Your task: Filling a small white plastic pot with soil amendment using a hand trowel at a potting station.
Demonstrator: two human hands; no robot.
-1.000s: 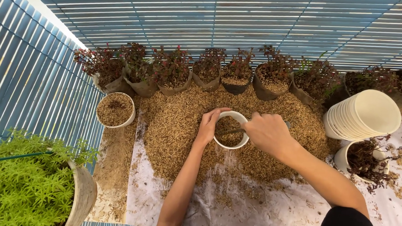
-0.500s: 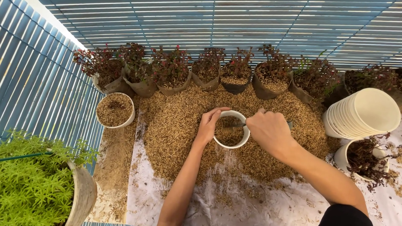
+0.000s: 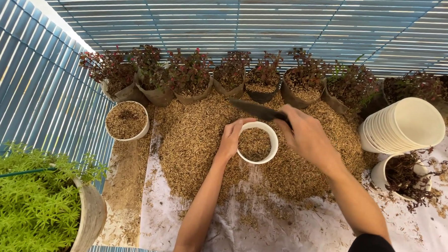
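Gripping the near-left rim of a white pot (image 3: 256, 144) half filled with rice husk, the left hand (image 3: 229, 139) steadies it on the husk heap (image 3: 193, 140). Just beyond the pot, the right hand (image 3: 306, 137) is closed around a dark trowel (image 3: 257, 110), blade pointing left. Farther back stands a row of red-leaved potted plants (image 3: 191, 76).

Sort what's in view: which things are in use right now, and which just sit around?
In use: left hand holding white pot; right hand with dark tool; husk pile.
Sitting around: stacked white pots, filled pot, row of red plants, green plant.
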